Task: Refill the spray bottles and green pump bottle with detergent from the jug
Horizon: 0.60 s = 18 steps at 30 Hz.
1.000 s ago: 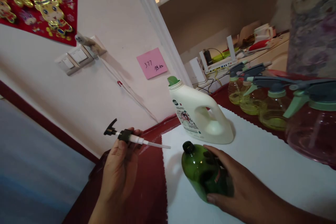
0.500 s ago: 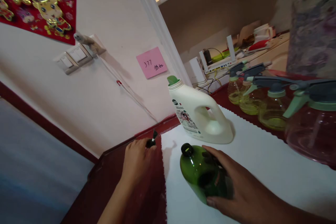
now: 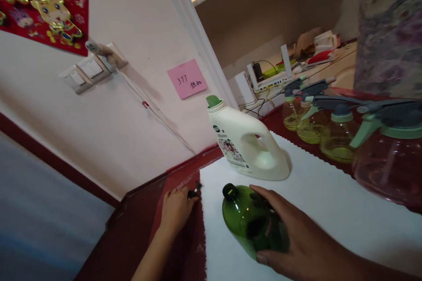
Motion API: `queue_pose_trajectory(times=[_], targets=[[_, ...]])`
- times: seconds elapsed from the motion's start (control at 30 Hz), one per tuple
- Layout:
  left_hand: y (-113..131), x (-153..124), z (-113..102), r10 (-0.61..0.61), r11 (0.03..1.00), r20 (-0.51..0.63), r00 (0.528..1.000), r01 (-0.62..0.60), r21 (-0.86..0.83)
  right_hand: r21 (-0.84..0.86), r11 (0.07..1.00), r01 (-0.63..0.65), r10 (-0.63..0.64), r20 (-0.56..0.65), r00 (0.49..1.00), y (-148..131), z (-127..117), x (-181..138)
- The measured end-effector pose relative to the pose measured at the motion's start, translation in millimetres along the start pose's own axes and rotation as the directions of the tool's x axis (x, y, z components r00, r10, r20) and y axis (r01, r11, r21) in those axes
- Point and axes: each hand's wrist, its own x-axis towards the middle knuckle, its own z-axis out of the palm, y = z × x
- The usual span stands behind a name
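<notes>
My right hand (image 3: pixel 290 237) is wrapped round a green plastic bottle (image 3: pixel 245 219) that stands uncapped on the white cloth (image 3: pixel 329 202). My left hand (image 3: pixel 176 208) rests knuckles up on the dark red table covering (image 3: pixel 187 246) at the cloth's left edge. It is closed on a black pump dispenser head (image 3: pixel 195 192), of which only the black tip shows past the fingers. A white detergent jug (image 3: pixel 245 142) with a green cap stands just behind the green bottle.
Several spray bottles (image 3: pixel 329 131) with grey triggers line the right side, the nearest one pink (image 3: pixel 392 162). A white wall with a pink note (image 3: pixel 187 79), switches (image 3: pixel 84 74) and a hanging cable lies behind. A shelf with a router (image 3: pixel 273 74) and clutter sits at the back.
My left hand has lowered the pump head from the air down onto the red covering by the cloth's edge. My right hand has stayed on the green bottle.
</notes>
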Motion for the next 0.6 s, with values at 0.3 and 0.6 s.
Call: queue_pose_trajectory(times=[0.3,0.6], targets=[[23,-18,-37,0.049,0.854,-0.154,0.987,-0.121,-0.506,-0.02,0.999,0.037,-0.038,-0.012,0.999,8,0,-3],[103,-80,-47,0.355,-0.12,0.026,0.934,0.074,-0.99,0.01,0.991,0.131,-0.131,0.008,0.991,6,-1,-5]])
